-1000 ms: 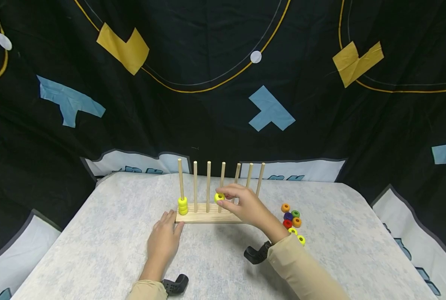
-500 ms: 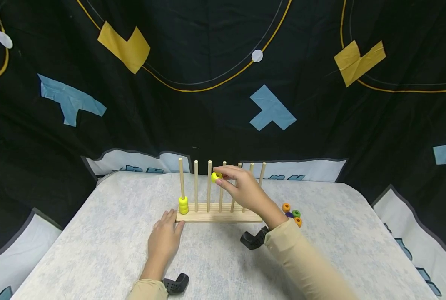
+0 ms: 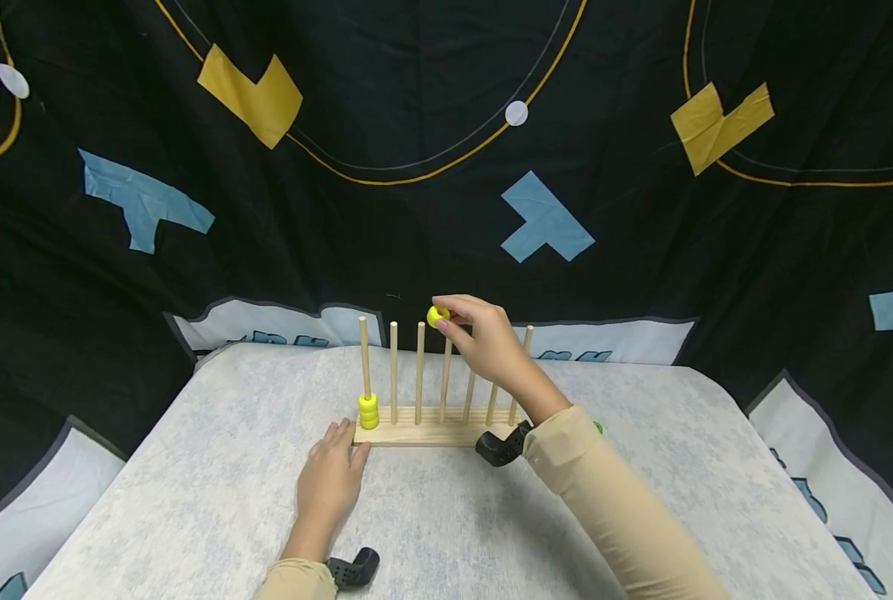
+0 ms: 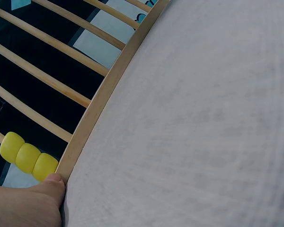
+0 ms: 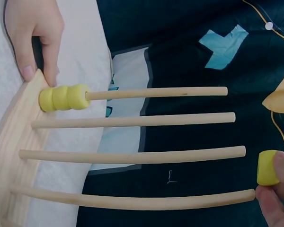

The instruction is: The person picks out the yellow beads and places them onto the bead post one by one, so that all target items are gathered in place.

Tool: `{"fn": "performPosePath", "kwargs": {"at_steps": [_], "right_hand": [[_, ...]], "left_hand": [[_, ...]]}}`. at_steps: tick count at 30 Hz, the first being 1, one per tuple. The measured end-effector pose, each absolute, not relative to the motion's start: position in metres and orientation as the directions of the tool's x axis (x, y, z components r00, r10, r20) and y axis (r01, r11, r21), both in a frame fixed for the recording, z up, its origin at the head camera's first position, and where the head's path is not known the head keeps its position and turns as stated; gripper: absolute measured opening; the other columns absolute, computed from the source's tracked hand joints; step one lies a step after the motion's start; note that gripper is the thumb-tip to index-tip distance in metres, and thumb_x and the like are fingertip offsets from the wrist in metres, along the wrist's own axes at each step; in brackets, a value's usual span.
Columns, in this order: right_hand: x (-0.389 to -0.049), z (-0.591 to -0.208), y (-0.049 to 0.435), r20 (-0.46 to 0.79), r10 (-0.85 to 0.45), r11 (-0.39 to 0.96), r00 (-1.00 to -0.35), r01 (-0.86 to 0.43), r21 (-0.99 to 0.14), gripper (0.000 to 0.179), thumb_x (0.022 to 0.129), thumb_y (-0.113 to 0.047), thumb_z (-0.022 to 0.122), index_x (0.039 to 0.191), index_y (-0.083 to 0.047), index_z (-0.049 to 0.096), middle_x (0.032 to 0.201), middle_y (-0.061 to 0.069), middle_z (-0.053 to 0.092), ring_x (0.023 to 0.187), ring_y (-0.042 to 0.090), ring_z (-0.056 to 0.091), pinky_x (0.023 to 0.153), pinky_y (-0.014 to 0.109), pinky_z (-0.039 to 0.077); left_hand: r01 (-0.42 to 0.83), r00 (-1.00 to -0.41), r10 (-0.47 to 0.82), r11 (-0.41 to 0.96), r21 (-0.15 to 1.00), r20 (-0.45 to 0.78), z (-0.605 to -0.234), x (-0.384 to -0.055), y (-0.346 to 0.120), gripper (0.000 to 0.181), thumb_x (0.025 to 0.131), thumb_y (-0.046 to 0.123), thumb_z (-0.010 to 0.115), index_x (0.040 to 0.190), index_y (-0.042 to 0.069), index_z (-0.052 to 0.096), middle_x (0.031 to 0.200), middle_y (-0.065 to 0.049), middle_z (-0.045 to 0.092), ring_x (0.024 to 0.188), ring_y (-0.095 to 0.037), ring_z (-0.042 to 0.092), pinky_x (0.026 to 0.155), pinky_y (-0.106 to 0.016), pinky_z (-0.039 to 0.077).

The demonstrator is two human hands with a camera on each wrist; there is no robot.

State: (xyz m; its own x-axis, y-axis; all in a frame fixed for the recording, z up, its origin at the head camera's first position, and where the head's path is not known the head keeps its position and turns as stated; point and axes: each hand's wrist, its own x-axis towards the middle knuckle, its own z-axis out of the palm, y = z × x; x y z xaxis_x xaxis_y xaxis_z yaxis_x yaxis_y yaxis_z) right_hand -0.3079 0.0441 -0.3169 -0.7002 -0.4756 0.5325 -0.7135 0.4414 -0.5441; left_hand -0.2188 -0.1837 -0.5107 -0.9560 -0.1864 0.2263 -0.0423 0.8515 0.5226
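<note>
A wooden peg stand [image 3: 431,434] with several upright pegs stands on the table. Three yellow beads [image 3: 368,411] are stacked on its leftmost peg. My left hand [image 3: 329,479] holds the stand's left end, with the thumb [image 4: 54,182] at the front edge and the fingers on the other side of that corner. Above the stand, my right hand [image 3: 487,342] pinches another yellow bead [image 5: 268,168] between thumb and fingers. In the right wrist view that bead is level with the peg tips, just beyond them and apart from the third peg [image 5: 132,155].
A green bead [image 3: 599,427] peeks out beside the right sleeve [image 3: 611,492], which covers that part of the table. The pale cloth-covered table [image 3: 213,467] extends around the stand. Behind it hangs a dark curtain [image 3: 386,250].
My right hand has lifted the yellow bead from low before the pegs up to their tops. The right sleeve now covers most of the loose beads. My left hand has stayed in place.
</note>
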Motion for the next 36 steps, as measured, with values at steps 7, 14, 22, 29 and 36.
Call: {"fn": "performPosePath", "kwargs": {"at_steps": [7,14,22,29,36], "right_hand": [[-0.317,-0.31,0.035,0.497,-0.457,0.468,-0.738,-0.675,-0.57,0.036,0.099,-0.015,0.063,0.135,-0.01,0.061,0.136,0.006,0.062,0.116,0.022,0.067,0.094,0.024,0.057],[-0.322,-0.304,0.021,0.45,-0.473,0.481,-0.758,-0.65,-0.589,0.037,0.1,-0.015,0.061,0.137,-0.011,0.06,0.137,0.006,0.062,0.116,0.02,0.066,0.096,0.025,0.057],[-0.325,-0.302,0.001,0.389,-0.499,0.487,-0.774,-0.622,-0.614,0.037,0.1,-0.014,0.061,0.137,-0.011,0.06,0.134,0.006,0.064,0.113,0.017,0.066,0.095,0.025,0.057],[-0.324,-0.302,-0.017,0.37,-0.545,0.463,-0.753,-0.638,-0.615,0.039,0.099,-0.015,0.061,0.138,-0.011,0.058,0.132,0.006,0.065,0.11,0.015,0.067,0.091,0.022,0.057],[-0.319,-0.302,-0.028,0.376,-0.569,0.465,-0.732,-0.663,-0.587,0.041,0.098,-0.016,0.063,0.139,-0.01,0.058,0.131,0.006,0.067,0.113,0.015,0.067,0.094,0.021,0.056]], "left_hand": [[-0.045,-0.955,-0.19,0.852,0.522,0.227,-0.511,-0.219,-0.184,0.055,0.102,0.034,0.055,0.145,0.0,0.047,0.152,-0.021,0.044,0.146,-0.038,0.035,0.12,-0.056,0.029],[-0.043,-0.956,-0.186,0.853,0.52,0.226,-0.51,-0.219,-0.184,0.055,0.102,0.033,0.054,0.145,0.0,0.046,0.152,-0.02,0.044,0.146,-0.038,0.035,0.12,-0.056,0.029],[-0.047,-0.955,-0.191,0.852,0.521,0.226,-0.512,-0.22,-0.185,0.055,0.102,0.034,0.055,0.144,-0.001,0.048,0.152,-0.02,0.045,0.146,-0.038,0.036,0.119,-0.056,0.031],[-0.055,-0.954,-0.2,0.85,0.524,0.224,-0.511,-0.219,-0.185,0.055,0.102,0.034,0.056,0.144,0.0,0.048,0.152,-0.02,0.045,0.145,-0.038,0.037,0.118,-0.057,0.032],[-0.057,-0.953,-0.202,0.851,0.522,0.225,-0.512,-0.219,-0.185,0.055,0.102,0.035,0.056,0.144,0.0,0.048,0.152,-0.019,0.045,0.145,-0.038,0.037,0.117,-0.057,0.033]]}}
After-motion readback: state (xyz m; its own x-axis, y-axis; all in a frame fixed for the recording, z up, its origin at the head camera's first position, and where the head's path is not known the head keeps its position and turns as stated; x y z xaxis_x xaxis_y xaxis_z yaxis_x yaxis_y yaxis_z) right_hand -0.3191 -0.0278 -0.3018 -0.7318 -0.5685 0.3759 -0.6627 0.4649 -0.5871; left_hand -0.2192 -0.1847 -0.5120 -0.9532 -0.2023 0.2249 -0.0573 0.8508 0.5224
